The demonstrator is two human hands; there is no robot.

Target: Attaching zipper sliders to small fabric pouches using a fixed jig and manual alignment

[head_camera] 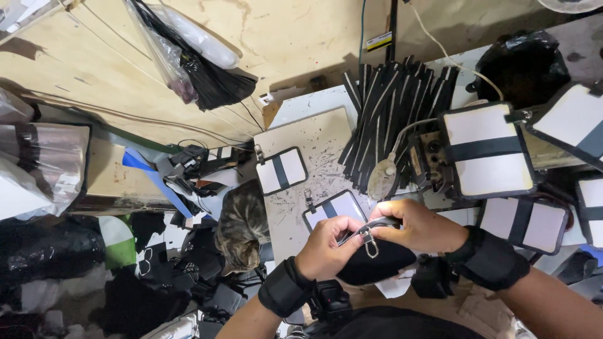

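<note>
while the left hand (326, 248) pinches a zipper's metal pull (370, 245), the right hand (418, 226) clamps the black pouch (377, 263) steady, just below the scuffed work board (314, 150).

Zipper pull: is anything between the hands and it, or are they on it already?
Nothing visible stands between. The left hand pinches the zipper right above the hanging metal pull, and the right hand grips the zipper's other end over the black pouch. Both are in contact; the pull hangs free.
</note>
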